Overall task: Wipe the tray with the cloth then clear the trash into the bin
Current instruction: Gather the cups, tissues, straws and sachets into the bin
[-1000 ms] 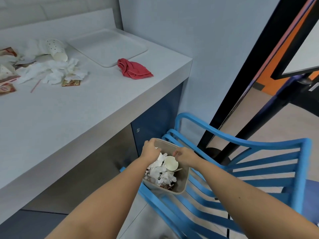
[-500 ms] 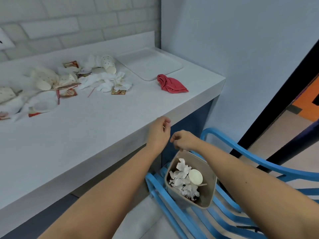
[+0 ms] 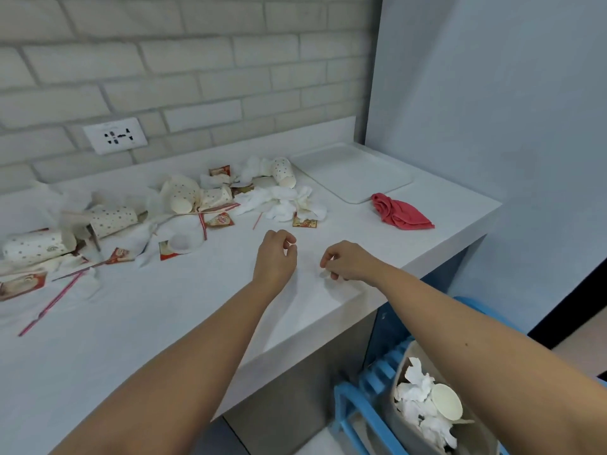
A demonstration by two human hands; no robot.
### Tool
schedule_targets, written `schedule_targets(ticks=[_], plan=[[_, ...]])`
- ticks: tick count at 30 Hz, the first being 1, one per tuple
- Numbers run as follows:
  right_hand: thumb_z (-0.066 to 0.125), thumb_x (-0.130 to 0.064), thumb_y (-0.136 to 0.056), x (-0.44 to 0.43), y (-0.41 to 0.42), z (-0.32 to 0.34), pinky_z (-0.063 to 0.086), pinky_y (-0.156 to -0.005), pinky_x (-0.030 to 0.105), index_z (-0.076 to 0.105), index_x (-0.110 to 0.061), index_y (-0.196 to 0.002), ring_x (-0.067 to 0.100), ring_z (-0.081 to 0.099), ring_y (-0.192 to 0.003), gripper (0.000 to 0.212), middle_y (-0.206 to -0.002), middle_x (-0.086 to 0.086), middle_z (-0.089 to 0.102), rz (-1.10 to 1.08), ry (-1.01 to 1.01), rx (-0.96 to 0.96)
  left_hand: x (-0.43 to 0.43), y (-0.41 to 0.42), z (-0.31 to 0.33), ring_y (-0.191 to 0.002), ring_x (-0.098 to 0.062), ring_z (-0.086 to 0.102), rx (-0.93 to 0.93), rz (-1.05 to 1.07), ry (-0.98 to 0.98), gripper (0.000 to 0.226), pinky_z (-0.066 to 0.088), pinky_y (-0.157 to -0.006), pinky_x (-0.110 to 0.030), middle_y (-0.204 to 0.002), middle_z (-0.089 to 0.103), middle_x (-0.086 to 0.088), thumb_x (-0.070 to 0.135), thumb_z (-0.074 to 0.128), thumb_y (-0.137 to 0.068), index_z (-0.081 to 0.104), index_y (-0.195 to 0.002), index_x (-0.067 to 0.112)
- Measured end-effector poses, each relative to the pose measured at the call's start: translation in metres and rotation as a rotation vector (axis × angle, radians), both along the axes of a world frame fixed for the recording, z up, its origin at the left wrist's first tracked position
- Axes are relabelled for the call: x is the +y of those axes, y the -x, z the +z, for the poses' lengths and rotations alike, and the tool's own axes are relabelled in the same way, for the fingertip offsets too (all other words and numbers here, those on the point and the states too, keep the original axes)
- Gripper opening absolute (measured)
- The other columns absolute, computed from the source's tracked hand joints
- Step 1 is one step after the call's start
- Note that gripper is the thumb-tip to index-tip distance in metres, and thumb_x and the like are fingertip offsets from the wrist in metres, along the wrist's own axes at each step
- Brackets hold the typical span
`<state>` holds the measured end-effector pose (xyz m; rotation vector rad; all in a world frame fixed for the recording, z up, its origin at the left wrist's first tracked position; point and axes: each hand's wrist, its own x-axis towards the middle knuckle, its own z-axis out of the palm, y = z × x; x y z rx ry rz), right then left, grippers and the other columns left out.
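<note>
A white tray (image 3: 353,174) lies bare at the counter's far right corner, with a crumpled red cloth (image 3: 399,215) just in front of it. Trash (image 3: 184,205) is strewn over the counter's left and middle: dotted paper cups, tissues, sauce packets, red straws. A beige bin (image 3: 437,412) holding tissues and a cup sits on a blue chair (image 3: 361,408) at the lower right, below the counter. My left hand (image 3: 275,257) and right hand (image 3: 349,261) hover over the counter's front part, fingers loosely curled, holding nothing.
A brick wall with a power socket (image 3: 115,135) backs the counter. A plain blue-grey wall (image 3: 492,93) closes the right side. The counter's front edge (image 3: 328,326) runs diagonally above the chair and bin.
Both hands let go of the bin on the chair and rose over the counter. My view swung up and left from the chair to the counter top.
</note>
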<state>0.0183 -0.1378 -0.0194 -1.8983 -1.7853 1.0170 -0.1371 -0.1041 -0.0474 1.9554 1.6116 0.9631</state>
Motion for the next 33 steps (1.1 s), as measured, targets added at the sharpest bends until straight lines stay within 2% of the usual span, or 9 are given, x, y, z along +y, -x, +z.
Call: schedule_targets(ticks=[7, 11, 15, 17, 19, 23, 26, 29, 33], plan=[[0.047, -0.009, -0.092, 0.032, 0.034, 0.001, 0.04, -0.057, 0.016, 0.066, -0.002, -0.101, 0.007, 0.05, -0.06, 0.022, -0.067, -0.002, 0.056, -0.064, -0.052, 0.01, 0.044, 0.057, 0.001, -0.086, -0.015, 0.046, 0.073, -0.008, 0.038, 0.02, 0.035, -0.08, -0.02, -0.117, 0.047, -0.012, 0.009, 0.052, -0.092, 0.059, -0.11, 0.005], [0.049, -0.01, -0.09, 0.052, 0.039, -0.001, 0.045, -0.067, 0.022, 0.068, 0.002, -0.098, 0.018, 0.058, -0.076, 0.024, -0.078, 0.002, 0.059, -0.113, -0.151, -0.013, 0.066, 0.063, -0.001, -0.094, -0.022, 0.052, 0.094, -0.03, 0.069, 0.02, 0.037, -0.083, -0.022, -0.122, 0.045, -0.011, 0.011, 0.054, -0.091, 0.058, -0.111, 0.007], [0.051, -0.012, -0.089, 0.082, 0.037, 0.003, 0.037, -0.056, 0.019, 0.064, -0.004, -0.083, 0.014, 0.049, -0.061, 0.017, -0.071, -0.001, 0.054, -0.13, -0.22, -0.057, 0.085, 0.059, -0.003, -0.092, -0.017, 0.047, 0.104, -0.067, 0.072, 0.021, 0.037, -0.086, -0.022, -0.126, 0.043, -0.009, 0.012, 0.056, -0.09, 0.058, -0.111, 0.009], [0.051, -0.011, -0.088, 0.103, 0.033, 0.004, 0.036, -0.054, 0.018, 0.064, -0.009, -0.082, 0.012, 0.048, -0.061, 0.014, -0.074, -0.003, 0.053, -0.141, -0.257, -0.073, 0.099, 0.055, -0.005, -0.1, -0.018, 0.047, 0.112, -0.071, 0.072, 0.022, 0.036, -0.088, -0.023, -0.128, 0.042, -0.009, 0.012, 0.056, -0.09, 0.058, -0.112, 0.009], [0.053, -0.01, -0.088, 0.123, 0.029, 0.003, 0.039, -0.06, 0.021, 0.067, -0.006, -0.089, 0.017, 0.051, -0.076, 0.015, -0.088, 0.0, 0.051, -0.135, -0.309, -0.109, 0.11, 0.05, -0.006, -0.115, -0.024, 0.044, 0.142, -0.069, 0.067, 0.024, 0.034, -0.091, -0.025, -0.13, 0.041, -0.008, 0.014, 0.056, -0.09, 0.058, -0.114, 0.01], [0.059, -0.014, -0.087, 0.163, 0.02, -0.005, 0.043, -0.09, 0.031, 0.061, -0.009, -0.113, 0.026, 0.044, -0.114, 0.026, -0.115, 0.009, 0.042, -0.116, -0.327, -0.195, 0.139, 0.034, -0.008, -0.122, -0.028, 0.038, 0.201, -0.071, 0.071, 0.035, 0.031, -0.097, -0.029, -0.137, 0.039, -0.005, 0.017, 0.053, -0.092, 0.05, -0.126, 0.015], [0.059, -0.022, -0.088, 0.187, 0.016, -0.011, 0.04, -0.098, 0.034, 0.054, -0.013, -0.122, 0.026, 0.038, -0.121, 0.036, -0.13, 0.009, 0.038, -0.107, -0.298, -0.263, 0.161, 0.02, -0.009, -0.127, -0.028, 0.038, 0.228, -0.088, 0.017, 0.043, 0.03, -0.102, -0.035, -0.142, 0.04, -0.002, 0.019, 0.051, -0.091, 0.043, -0.133, 0.019], [0.061, -0.036, -0.086, 0.207, 0.014, -0.021, 0.038, -0.099, 0.035, 0.048, -0.017, -0.129, 0.025, 0.039, -0.123, 0.049, -0.133, 0.006, 0.038, -0.074, -0.26, -0.363, 0.177, 0.006, -0.014, -0.133, -0.031, 0.03, 0.393, -0.134, 0.072, 0.055, 0.031, -0.106, -0.041, -0.149, 0.03, 0.001, 0.023, 0.053, -0.09, 0.033, -0.141, 0.024], [0.062, -0.035, -0.084, 0.226, 0.012, -0.032, 0.038, -0.096, 0.035, 0.036, -0.017, -0.138, 0.026, 0.04, -0.122, 0.062, -0.136, 0.005, 0.035, -0.028, -0.221, -0.412, 0.189, -0.004, -0.024, -0.124, -0.031, 0.037, 0.509, -0.173, 0.147, 0.052, 0.034, -0.101, -0.039, -0.139, 0.04, -0.003, 0.025, 0.052, -0.092, 0.034, -0.141, 0.026]])
